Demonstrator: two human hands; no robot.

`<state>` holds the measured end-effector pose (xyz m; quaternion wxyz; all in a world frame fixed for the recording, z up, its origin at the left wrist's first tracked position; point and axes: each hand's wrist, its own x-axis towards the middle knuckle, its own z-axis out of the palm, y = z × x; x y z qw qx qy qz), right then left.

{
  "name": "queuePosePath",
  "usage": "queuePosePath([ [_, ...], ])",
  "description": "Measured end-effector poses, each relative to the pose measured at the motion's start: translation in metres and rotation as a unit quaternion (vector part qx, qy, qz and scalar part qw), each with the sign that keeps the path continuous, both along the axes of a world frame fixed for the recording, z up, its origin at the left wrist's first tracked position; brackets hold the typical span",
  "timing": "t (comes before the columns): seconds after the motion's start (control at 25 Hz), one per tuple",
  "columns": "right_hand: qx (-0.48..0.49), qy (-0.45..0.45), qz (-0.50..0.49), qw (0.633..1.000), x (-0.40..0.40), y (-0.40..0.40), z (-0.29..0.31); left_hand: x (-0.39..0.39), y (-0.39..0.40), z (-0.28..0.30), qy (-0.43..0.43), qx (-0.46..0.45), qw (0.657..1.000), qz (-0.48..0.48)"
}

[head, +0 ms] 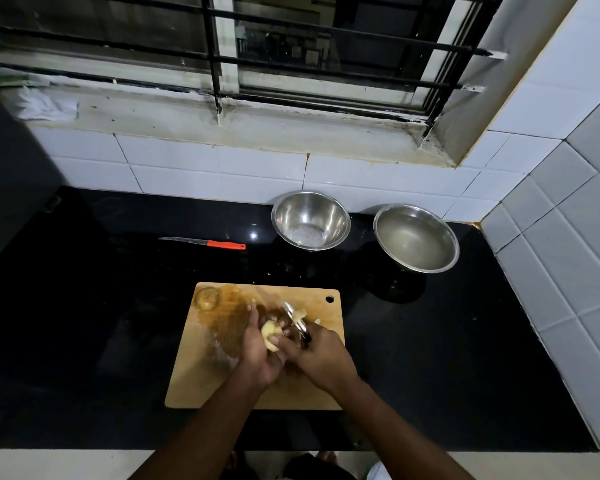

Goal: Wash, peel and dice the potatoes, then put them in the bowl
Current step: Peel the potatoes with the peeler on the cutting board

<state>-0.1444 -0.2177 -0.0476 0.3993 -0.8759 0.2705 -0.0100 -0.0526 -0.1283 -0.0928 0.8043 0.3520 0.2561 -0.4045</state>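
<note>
One wide-angle camera, worn on the person's head, looks forward and steeply down over the black surface. It faces the tiled wall and barred window beyond. The cutting board lies near, at lower centre; both forearms enter from the bottom edge. Straight lines bow toward the frame's edges.

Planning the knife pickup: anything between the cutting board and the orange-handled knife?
Head view: nothing. Only bare black countertop lies between the cutting board and the knife; both steel bowls sit off to the right.
</note>
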Motion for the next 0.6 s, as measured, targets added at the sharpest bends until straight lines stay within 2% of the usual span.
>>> queuePosePath([
  [0.2,-0.034,0.041,0.067,0.996,0.009,-0.004,0.008,0.002,0.0,-0.014,-0.021,-0.003,0.999,-0.048],
  [0.48,-0.063,0.063,0.081,0.993,0.009,-0.005,0.009,0.006,-0.007,-0.013,-0.038,0.083,0.994,-0.067],
  [0.6,-0.058,0.059,0.075,0.994,0.013,-0.004,0.006,0.008,-0.009,-0.014,-0.035,0.09,0.994,-0.059],
])
